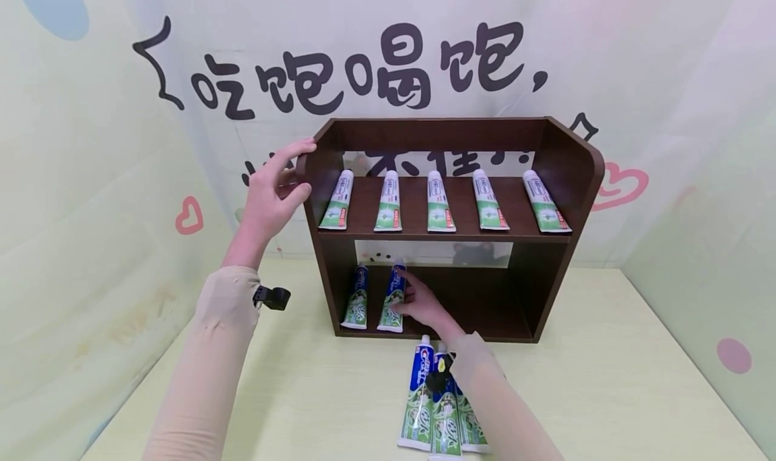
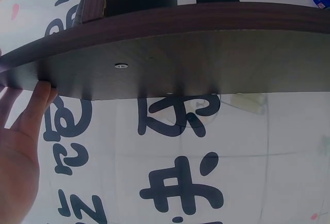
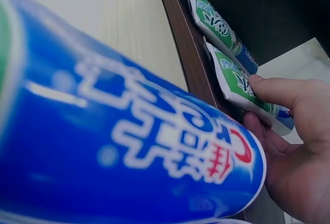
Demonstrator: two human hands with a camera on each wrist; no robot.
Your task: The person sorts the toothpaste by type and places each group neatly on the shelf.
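My left hand (image 1: 275, 191) is at the upper left side panel of a dark brown two-tier shelf (image 1: 445, 136), thumb on the outer face and fingers at its top edge. The left wrist view shows the same panel (image 2: 170, 64) from outside. With thumb and fingers, my right hand (image 1: 424, 306) holds a blue and green toothpaste tube (image 1: 393, 299) on the lower tier, cap toward the back. Left of it lies a matching tube (image 1: 356, 299). Close to the right wrist camera, another such tube (image 3: 129, 115) fills much of the view.
Several white and green toothpaste tubes (image 1: 440, 205) lie spaced in a row on the upper tier. On the pale table (image 1: 315, 393) before the shelf, blue and green tubes (image 1: 417, 407) lie bunched beneath my right forearm. Printed fabric walls (image 1: 685, 144) surround the table.
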